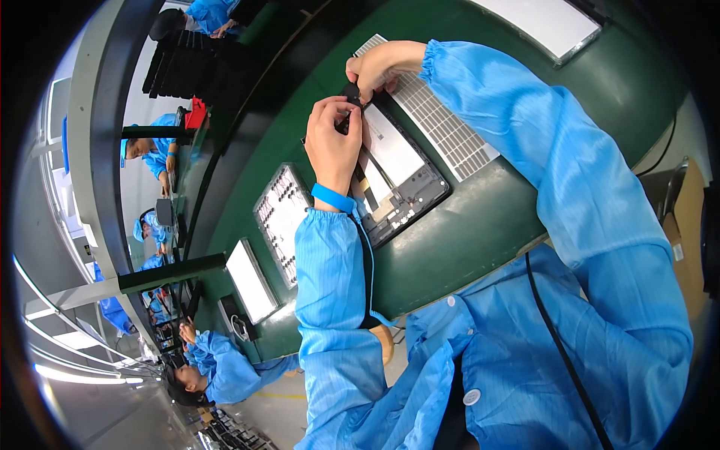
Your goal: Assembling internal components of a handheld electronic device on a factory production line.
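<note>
An opened tablet [428, 189] lies at a slant on the green bench, its inside facing up. Pale battery panels [394, 142] fill much of it, and circuit parts show at its near end. Over the far end, my left hand [332, 146] is closed with thumb and fingers bent together. A blue strap [332, 198] with a coiled cord circles that wrist. My right hand [377, 67] meets it there, its fingers curled down at the tablet's far edge. Something small and dark shows between the two hands, but its kind is hidden by the fingers.
Right of the tablet lies a white gridded tray [450, 129]. On the left sit a tray of small parts [283, 214] and a white panel [252, 283]. Another white panel [546, 28] lies far right. Co-workers [225, 367] in blue sit left, beyond a shelf frame [172, 276].
</note>
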`<state>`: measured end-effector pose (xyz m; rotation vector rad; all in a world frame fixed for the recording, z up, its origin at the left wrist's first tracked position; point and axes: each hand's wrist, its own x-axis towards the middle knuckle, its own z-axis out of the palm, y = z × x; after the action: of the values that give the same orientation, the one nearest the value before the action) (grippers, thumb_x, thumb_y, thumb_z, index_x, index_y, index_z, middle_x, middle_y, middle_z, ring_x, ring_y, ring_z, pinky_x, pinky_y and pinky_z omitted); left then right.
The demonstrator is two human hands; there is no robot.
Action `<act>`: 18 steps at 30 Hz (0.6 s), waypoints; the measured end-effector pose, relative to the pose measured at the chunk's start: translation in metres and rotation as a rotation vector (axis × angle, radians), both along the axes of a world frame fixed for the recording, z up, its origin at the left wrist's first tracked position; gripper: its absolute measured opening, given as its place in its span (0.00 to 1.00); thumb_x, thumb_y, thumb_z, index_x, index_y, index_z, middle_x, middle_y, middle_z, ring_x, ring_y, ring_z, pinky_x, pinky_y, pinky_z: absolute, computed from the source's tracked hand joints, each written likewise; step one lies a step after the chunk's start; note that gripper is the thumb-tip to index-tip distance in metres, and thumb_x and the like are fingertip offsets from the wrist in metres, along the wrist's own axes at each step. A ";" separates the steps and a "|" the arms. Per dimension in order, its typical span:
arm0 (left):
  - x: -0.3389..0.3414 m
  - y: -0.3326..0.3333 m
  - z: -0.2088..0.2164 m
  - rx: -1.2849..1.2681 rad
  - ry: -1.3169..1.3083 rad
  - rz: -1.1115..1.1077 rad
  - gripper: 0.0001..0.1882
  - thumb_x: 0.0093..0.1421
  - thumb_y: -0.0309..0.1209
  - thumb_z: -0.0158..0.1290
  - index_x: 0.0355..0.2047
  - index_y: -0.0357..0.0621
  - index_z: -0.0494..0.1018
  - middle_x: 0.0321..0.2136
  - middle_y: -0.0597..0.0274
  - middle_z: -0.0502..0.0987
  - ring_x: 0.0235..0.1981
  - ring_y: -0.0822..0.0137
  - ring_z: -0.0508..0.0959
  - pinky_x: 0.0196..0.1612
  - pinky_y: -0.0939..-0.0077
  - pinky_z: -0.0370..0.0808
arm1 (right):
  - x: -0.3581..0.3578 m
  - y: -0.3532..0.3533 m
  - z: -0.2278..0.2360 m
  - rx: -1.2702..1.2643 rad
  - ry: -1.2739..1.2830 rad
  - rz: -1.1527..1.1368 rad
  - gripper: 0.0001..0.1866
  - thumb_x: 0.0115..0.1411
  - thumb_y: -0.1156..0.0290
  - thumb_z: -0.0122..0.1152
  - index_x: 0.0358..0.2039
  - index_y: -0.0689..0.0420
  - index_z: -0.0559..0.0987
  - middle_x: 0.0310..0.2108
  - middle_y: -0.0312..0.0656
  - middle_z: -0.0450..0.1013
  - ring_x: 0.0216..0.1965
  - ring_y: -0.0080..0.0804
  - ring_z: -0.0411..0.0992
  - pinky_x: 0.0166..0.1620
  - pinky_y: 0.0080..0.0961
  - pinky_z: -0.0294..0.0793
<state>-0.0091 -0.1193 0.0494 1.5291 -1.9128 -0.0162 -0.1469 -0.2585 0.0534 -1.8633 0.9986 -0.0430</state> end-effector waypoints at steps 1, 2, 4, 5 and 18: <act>0.002 0.001 0.000 0.004 0.013 0.001 0.07 0.57 0.26 0.62 0.32 0.34 0.78 0.42 0.57 0.80 0.30 0.66 0.81 0.35 0.73 0.76 | -0.001 0.002 -0.001 -0.019 -0.019 -0.018 0.30 0.53 0.68 0.72 0.53 0.56 0.66 0.31 0.41 0.70 0.33 0.31 0.71 0.33 0.30 0.75; 0.004 0.001 0.000 0.008 0.024 0.002 0.07 0.57 0.26 0.62 0.32 0.34 0.78 0.42 0.57 0.80 0.30 0.66 0.80 0.36 0.74 0.76 | -0.001 0.003 -0.002 -0.020 -0.021 -0.016 0.30 0.53 0.68 0.72 0.53 0.56 0.66 0.31 0.41 0.70 0.33 0.31 0.71 0.33 0.30 0.75; 0.009 -0.001 -0.002 0.012 0.058 -0.009 0.07 0.56 0.26 0.61 0.32 0.33 0.78 0.42 0.56 0.79 0.29 0.66 0.80 0.35 0.74 0.76 | -0.003 0.006 -0.004 -0.023 -0.116 -0.048 0.30 0.52 0.64 0.73 0.52 0.57 0.71 0.38 0.46 0.75 0.38 0.37 0.76 0.39 0.31 0.80; 0.011 -0.003 -0.005 0.017 0.093 -0.023 0.07 0.56 0.26 0.61 0.31 0.33 0.78 0.43 0.55 0.78 0.28 0.66 0.79 0.35 0.75 0.76 | -0.003 0.006 -0.004 -0.023 -0.114 -0.050 0.30 0.52 0.64 0.73 0.52 0.57 0.71 0.38 0.46 0.75 0.38 0.37 0.76 0.39 0.31 0.80; 0.036 -0.003 0.001 -0.065 0.001 -0.042 0.22 0.59 0.31 0.60 0.53 0.43 0.71 0.61 0.43 0.64 0.61 0.46 0.67 0.62 0.61 0.66 | -0.027 0.012 0.002 -0.434 -0.205 0.123 0.41 0.53 0.51 0.74 0.55 0.65 0.64 0.37 0.48 0.78 0.36 0.37 0.77 0.38 0.30 0.74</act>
<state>0.0269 -0.1222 0.0503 1.4459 -1.9262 0.0261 -0.1743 -0.2464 0.0556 -2.2566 0.7719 -0.3964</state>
